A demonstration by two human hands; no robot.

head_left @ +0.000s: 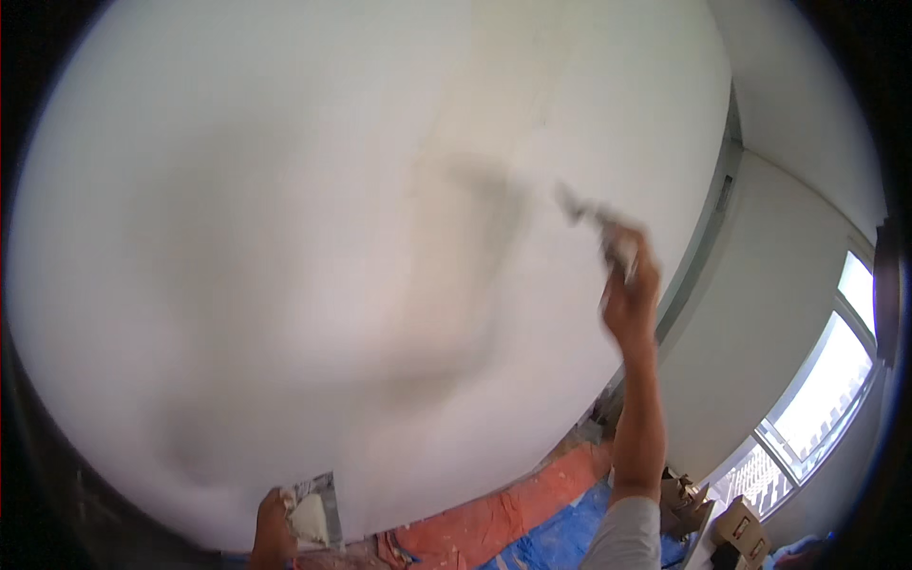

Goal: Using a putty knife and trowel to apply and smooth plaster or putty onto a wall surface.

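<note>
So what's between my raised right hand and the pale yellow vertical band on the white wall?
In the head view: the motion-blurred grey hand tool in your right hand, then bare, partly shadowed white wall before the pale yellow vertical band.

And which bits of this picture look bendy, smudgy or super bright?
Head view: the wall's edges bow outward; the right hand and its tool are blurred, probably by motion; soft-edged shadows cross the wall; the window glares white.
</note>
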